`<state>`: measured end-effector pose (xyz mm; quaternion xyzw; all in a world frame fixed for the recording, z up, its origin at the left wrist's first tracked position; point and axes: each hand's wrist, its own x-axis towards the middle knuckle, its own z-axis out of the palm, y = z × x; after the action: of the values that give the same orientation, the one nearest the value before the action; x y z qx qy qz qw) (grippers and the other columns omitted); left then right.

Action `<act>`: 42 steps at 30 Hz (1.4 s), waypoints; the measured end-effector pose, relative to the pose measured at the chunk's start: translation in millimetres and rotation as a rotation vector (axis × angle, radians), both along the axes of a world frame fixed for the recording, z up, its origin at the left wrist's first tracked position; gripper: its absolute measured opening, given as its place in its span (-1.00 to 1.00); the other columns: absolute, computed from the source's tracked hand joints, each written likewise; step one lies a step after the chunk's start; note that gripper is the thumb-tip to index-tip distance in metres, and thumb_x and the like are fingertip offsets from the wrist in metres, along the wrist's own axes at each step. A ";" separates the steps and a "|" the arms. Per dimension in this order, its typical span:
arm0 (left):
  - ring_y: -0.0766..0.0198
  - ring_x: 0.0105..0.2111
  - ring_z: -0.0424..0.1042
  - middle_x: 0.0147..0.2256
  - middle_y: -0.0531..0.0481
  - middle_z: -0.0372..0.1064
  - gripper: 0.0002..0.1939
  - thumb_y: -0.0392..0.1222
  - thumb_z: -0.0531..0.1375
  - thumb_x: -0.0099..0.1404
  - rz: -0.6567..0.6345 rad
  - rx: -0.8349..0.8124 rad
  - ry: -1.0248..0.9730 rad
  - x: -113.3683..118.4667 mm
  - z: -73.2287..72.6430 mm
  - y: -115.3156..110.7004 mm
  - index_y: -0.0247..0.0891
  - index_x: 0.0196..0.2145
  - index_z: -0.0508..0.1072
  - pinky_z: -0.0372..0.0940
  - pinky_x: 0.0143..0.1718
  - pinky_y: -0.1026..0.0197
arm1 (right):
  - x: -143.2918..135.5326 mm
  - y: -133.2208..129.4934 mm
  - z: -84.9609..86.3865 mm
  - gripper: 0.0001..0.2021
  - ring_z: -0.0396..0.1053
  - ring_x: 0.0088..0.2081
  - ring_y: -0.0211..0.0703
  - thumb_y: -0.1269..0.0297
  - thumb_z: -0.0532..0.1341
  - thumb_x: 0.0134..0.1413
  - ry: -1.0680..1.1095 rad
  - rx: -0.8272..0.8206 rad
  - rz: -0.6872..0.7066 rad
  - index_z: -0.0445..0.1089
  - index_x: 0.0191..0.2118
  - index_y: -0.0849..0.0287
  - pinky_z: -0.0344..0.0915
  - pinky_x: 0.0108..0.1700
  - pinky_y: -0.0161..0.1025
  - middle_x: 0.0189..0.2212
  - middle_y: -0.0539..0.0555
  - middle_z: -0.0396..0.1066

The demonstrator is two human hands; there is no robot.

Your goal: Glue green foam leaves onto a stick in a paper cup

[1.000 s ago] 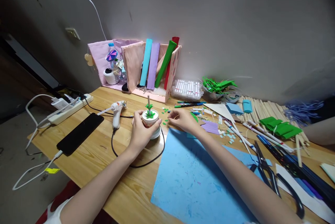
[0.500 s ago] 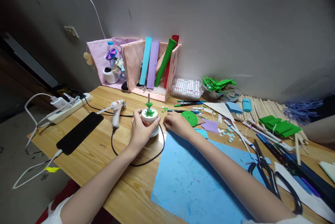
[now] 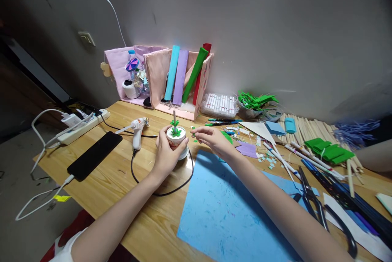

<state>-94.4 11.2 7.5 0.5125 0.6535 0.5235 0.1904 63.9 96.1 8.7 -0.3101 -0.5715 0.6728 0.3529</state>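
Observation:
My left hand (image 3: 167, 152) is closed around a small white pot (image 3: 179, 132) with a patterned side. Out of its white top rises a thin stick (image 3: 174, 115), with green leaf-shaped pieces (image 3: 175, 131) around it at two heights. Just right of the pot, my right hand (image 3: 211, 138) has its thumb and fingertips pinched together. A small green piece (image 3: 193, 134) shows at those fingertips, partly hidden. Tiny green scraps lie on the table near them. Under my right forearm is a blue sheet (image 3: 220, 209), and a round green piece (image 3: 227, 136) is mostly covered by the hand.
A glue gun (image 3: 138, 133) stands left of the pot, its cord looping round in front. Further left are a phone (image 3: 94, 156) and a power strip (image 3: 82, 127). Scissors (image 3: 312, 200), pens, paper scraps and wooden sticks (image 3: 309, 127) spread rightward. Behind, a pink box (image 3: 156, 78) holds coloured rolls.
My right hand has lifted off the table and opened out from a curled shape, with a small green piece now at its fingertips. My left hand keeps its hold on the pot.

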 end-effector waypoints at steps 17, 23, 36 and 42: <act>0.19 -0.23 0.36 -0.27 0.00 0.28 -0.57 0.02 0.32 0.00 -0.138 -0.014 0.085 3.4 9.9 -5.9 -0.22 -0.25 0.29 0.23 -0.17 0.16 | 10.0 -19.8 51.4 -0.78 0.34 -0.33 -0.25 0.28 0.35 -0.15 0.011 0.081 -0.051 0.50 -0.28 0.16 0.25 -0.24 -0.27 -0.34 0.04 0.47; 0.21 -0.26 0.38 -0.25 0.01 0.34 -0.43 0.01 0.37 -0.05 -0.208 -0.035 -0.081 3.3 5.5 -5.5 -0.20 -0.17 0.20 0.25 -0.21 0.18 | 5.1 -30.8 59.2 -0.86 0.32 -0.44 -0.30 0.29 0.37 -0.20 -0.005 0.074 -0.041 0.47 -0.43 0.20 0.25 -0.30 -0.28 -0.49 -0.02 0.43; 0.19 -0.02 0.32 0.02 -0.13 0.19 -0.31 -0.10 0.28 0.11 -0.255 0.174 -0.031 6.8 -3.0 -7.7 -0.11 0.11 0.03 0.25 0.00 0.10 | 2.9 -40.3 65.7 -0.87 0.32 -0.45 -0.33 0.33 0.35 -0.21 0.019 0.090 -0.099 0.42 -0.48 0.23 0.26 -0.33 -0.33 -0.51 -0.04 0.41; 0.15 -0.08 0.30 -0.10 -0.07 0.27 -0.31 -0.10 0.40 -0.07 -0.125 0.469 0.273 -1.5 5.4 -8.2 -0.16 0.01 0.25 0.26 -0.04 0.07 | 0.7 -58.9 74.2 -0.88 0.40 -0.44 -0.28 0.38 0.35 -0.20 0.058 0.060 -0.018 0.42 -0.44 0.22 0.34 -0.31 -0.28 -0.48 -0.02 0.45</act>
<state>-95.8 2.9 12.9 0.6477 0.5011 0.5739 0.0089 64.6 37.1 83.0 -0.2850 -0.5779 0.6610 0.3846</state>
